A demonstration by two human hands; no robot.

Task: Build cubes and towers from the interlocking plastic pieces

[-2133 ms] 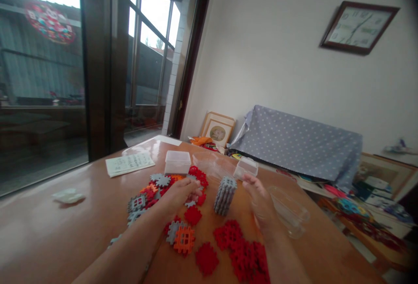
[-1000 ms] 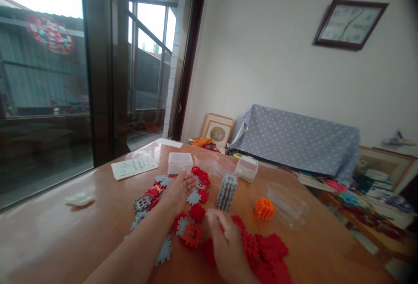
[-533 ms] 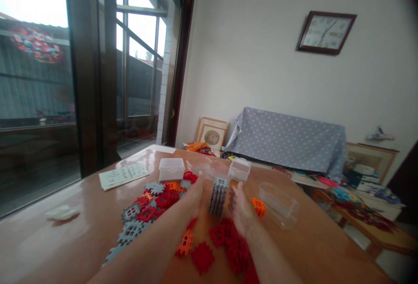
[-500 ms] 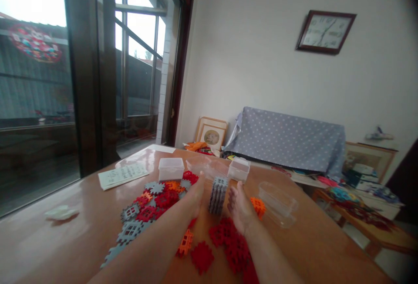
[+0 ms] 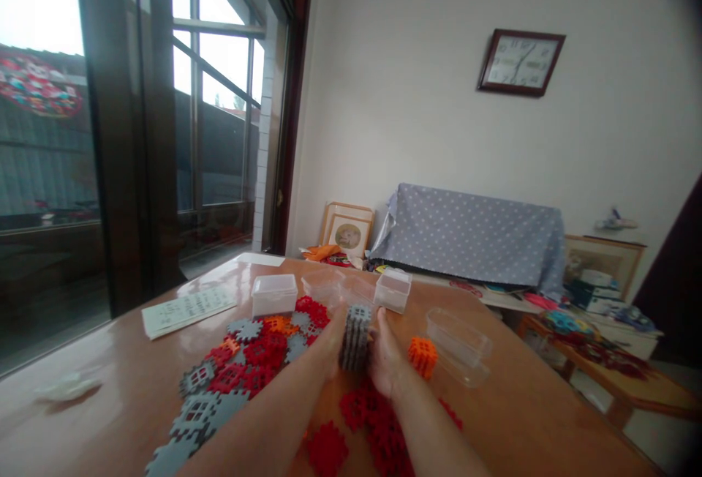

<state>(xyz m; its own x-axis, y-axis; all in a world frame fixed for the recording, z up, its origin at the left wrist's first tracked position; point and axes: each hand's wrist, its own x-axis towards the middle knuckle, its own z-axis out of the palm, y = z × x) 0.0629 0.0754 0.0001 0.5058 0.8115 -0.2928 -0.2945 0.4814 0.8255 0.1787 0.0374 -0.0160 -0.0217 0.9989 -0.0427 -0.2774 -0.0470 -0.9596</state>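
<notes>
A stack of grey interlocking building tiles [image 5: 355, 338] stands upright on the table in front of me. My left hand [image 5: 332, 336] presses along its left side, and my right hand [image 5: 386, 356] is against its right side with the fingers curled in towards it. The stack is held between the two. Right of my right hand sits a short stack of orange tiles [image 5: 422, 357]. Loose red tiles [image 5: 327, 448] lie between my forearms, partly hidden by the right one. Mixed grey, red and orange tiles [image 5: 262, 351] spread out beyond my left forearm.
Two clear plastic boxes, a left one [image 5: 274, 294] and a right one [image 5: 393, 290], stand farther back. A clear lidded container [image 5: 459, 345] lies at right. Printed sheets [image 5: 189, 310] and a crumpled pale wrapper [image 5: 69, 388] are on the left of the brown table [image 5: 526, 418].
Both hands have closed in from either side onto the grey stack; before, gaps showed beside it. The orange stack is now uncovered by my right hand. The view has shifted slightly.
</notes>
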